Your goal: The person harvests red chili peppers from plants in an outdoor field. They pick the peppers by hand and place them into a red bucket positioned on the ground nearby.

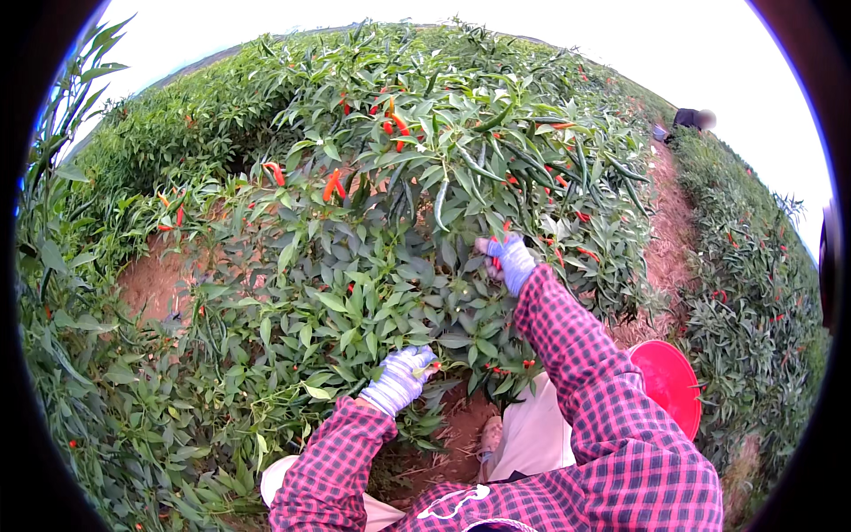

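My left hand, in a striped knit glove, is low among the leaves of a chili plant. Its fingers are curled, and the tip of a red chili pepper shows at them. Farther up and to the right, my right hand reaches into the foliage, also gloved. Red chili peppers show between its bent fingers, which leaves partly cover. Long green chili peppers hang above the right hand. A pair of red chili peppers hangs farther left on the plant.
A red plastic bucket stands by my right side, partly behind my sleeve. A dirt path runs between the rows at the right. Far along it, a person bends near a pale container. Bare soil shows at the left.
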`<state>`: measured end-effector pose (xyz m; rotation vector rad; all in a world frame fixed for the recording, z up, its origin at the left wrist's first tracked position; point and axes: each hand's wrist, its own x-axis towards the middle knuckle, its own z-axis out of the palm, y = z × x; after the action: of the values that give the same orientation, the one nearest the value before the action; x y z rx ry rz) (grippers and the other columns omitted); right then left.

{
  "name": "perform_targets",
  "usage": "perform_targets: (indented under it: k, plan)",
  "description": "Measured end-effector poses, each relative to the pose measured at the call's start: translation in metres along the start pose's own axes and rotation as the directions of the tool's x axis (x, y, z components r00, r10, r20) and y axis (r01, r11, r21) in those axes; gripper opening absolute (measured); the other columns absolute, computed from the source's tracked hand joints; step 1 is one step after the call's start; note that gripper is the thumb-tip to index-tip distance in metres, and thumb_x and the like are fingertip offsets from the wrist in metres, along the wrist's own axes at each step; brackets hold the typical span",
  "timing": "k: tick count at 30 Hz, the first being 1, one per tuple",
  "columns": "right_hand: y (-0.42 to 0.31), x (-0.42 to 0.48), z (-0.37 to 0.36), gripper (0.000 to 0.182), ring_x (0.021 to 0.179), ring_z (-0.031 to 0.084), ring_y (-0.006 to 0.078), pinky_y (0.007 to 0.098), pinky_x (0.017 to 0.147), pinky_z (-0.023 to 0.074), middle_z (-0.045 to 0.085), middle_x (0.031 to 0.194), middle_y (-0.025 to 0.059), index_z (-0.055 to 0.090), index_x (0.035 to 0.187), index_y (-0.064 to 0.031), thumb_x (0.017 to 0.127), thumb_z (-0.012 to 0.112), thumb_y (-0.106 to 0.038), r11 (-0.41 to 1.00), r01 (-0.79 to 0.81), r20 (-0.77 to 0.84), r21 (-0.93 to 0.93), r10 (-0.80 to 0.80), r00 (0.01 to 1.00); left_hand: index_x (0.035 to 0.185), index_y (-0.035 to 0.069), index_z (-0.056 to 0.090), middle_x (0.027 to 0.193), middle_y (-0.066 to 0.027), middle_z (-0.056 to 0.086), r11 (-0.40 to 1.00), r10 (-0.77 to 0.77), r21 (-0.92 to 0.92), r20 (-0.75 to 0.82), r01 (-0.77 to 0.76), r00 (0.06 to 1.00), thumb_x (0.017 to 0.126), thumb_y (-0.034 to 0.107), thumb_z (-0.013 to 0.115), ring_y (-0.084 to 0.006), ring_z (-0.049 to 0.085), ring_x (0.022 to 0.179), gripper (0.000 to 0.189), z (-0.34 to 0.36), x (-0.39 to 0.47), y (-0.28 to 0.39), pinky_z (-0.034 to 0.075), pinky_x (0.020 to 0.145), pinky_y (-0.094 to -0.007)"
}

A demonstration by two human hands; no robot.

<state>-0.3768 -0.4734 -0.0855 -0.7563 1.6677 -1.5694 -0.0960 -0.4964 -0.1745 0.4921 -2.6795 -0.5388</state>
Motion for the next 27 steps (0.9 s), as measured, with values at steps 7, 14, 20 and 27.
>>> perform_targets:
  k: [7, 14, 20, 27]
  plan:
    - [0.011, -0.063, -0.005, 0.041, 0.05, 0.052, 0.0179, 0.023, 0.034, 0.0352, 0.058, 0.074, 0.0118, 0.052, 0.092, 0.0002, 0.087, 0.052, -0.041, 0.756, -0.091, 0.29, 0.648, -0.135, 0.947, 0.096, 0.007, 0.061, 0.095, -0.0152, 0.059, 0.975, -0.072, -0.218, -0.153, 0.038, 0.986, 0.073, 0.014, 0.065, -0.0322, 0.058, 0.085, 0.024, -0.008, 0.001, 0.018, 0.048, 0.076, -0.036]
    - [0.017, -0.158, 0.0, 0.049, 0.074, 0.058, 0.0214, 0.0262, 0.053, 0.0474, 0.057, 0.108, 0.0189, 0.049, 0.111, 0.0013, 0.091, 0.039, -0.043, 0.695, -0.197, 0.416, 0.692, -0.16, 0.895, 0.098, 0.004, 0.058, 0.086, -0.0065, 0.055, 0.82, -0.345, -0.561, -0.324, 0.115, 0.881, 0.072, 0.019, 0.07, -0.0135, 0.054, 0.063, 0.032, -0.02, 0.011, 0.119, 0.046, 0.058, -0.0265]
    - [0.031, -0.217, -0.03, 0.046, 0.082, 0.058, 0.0167, 0.0273, 0.07, 0.0474, 0.06, 0.102, 0.0133, 0.053, 0.108, 0.0024, 0.091, 0.043, -0.039, 0.857, 0.16, 0.12, 0.49, -0.248, 0.961, 0.096, 0.0, 0.06, 0.068, -0.0029, 0.061, 0.777, -0.369, -0.598, -0.183, 0.195, 0.911, 0.081, 0.013, 0.06, -0.008, 0.054, 0.057, 0.019, 0.012, 0.006, 0.182, 0.045, 0.054, -0.0238]
    - [0.035, -0.267, -0.082, 0.023, 0.054, 0.046, 0.0063, 0.0216, 0.049, 0.0374, 0.052, 0.061, 0.0009, 0.057, 0.087, -0.0034, 0.087, 0.056, -0.027, 0.962, 0.21, -0.136, 0.174, -0.187, 0.973, 0.087, 0.002, 0.063, 0.069, -0.0027, 0.062, 0.515, -0.274, -0.802, 0.181, 0.303, 0.945, 0.08, 0.009, 0.06, -0.0065, 0.054, 0.054, 0.01, 0.031, 0.003, 0.244, 0.043, 0.05, -0.0195]
